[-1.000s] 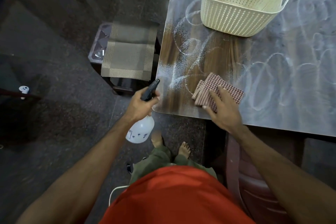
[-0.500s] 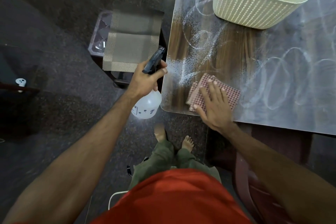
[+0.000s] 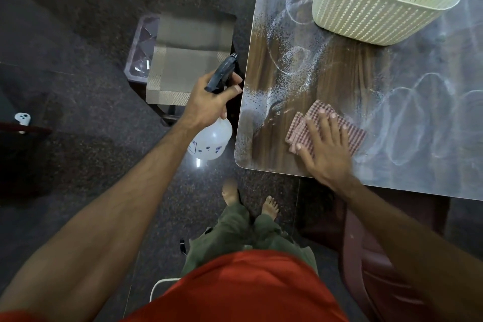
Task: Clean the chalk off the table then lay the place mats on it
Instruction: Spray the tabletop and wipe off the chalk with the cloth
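we are pressing flat right fingers point(image 3: 322, 119) on the checked cloth point(image 3: 350, 136), now sliding toward the tabletop point(image 3: 431, 180) corner, clearing chalk point(image 3: 418, 102); left hand point(image 3: 209, 102) is gripping the spray bottle point(image 3: 213, 138); place mats point(image 3: 183, 70) are waiting aside.

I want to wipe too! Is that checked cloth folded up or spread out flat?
Folded. The checked cloth shows stacked layered edges at its left end, and it lies on the table as a small pad under the flat right hand.

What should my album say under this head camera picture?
Right hand wipes chalky table with cloth; left hand holds spray bottle.
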